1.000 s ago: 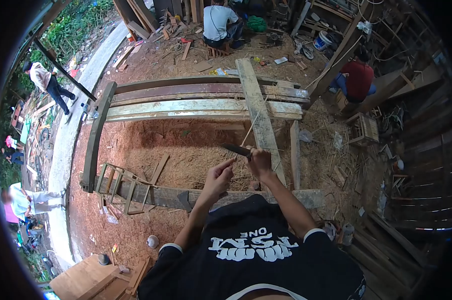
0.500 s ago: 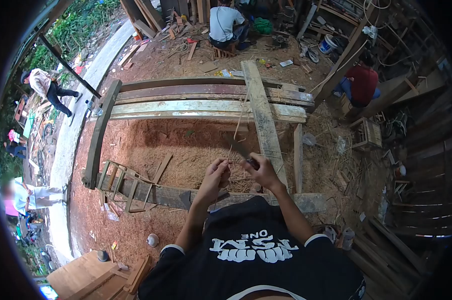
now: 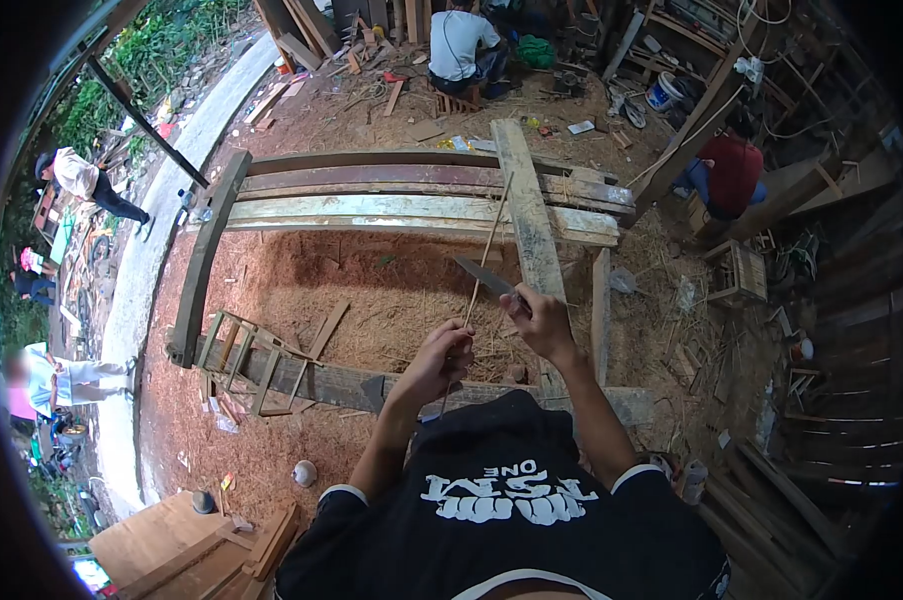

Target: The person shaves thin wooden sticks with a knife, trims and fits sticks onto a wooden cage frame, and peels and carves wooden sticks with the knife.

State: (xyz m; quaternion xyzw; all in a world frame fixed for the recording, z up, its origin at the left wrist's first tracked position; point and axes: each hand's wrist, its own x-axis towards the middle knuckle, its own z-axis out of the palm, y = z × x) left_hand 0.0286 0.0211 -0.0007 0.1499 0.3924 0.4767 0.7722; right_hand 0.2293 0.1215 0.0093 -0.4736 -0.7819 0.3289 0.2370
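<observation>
My left hand [image 3: 442, 358] is closed around a thin wooden strip [image 3: 491, 243], which slants up and away over the sawdust. The strip's lower end pokes out below the fist. In my right hand [image 3: 540, 322], fingers wrapped round its handle, is a knife [image 3: 485, 275]. Its blade points up and to the left, with the tip beside the strip; I cannot tell whether they touch. Both hands are in front of my chest, inside a rough wooden frame, and a wide plank [image 3: 528, 210] of it runs just beyond the right hand.
Long boards [image 3: 372, 207] lie across the far side of the frame. A beam [image 3: 332, 388] crosses close to my body, with a small slatted wooden piece [image 3: 257, 360] leaning on it. Two people sit working farther off; others are along the concrete path [image 3: 122, 330] at left.
My right hand has moved slightly right and up, drawing the knife away from my left hand. The blade now shows more clearly, and the left hand has dropped slightly.
</observation>
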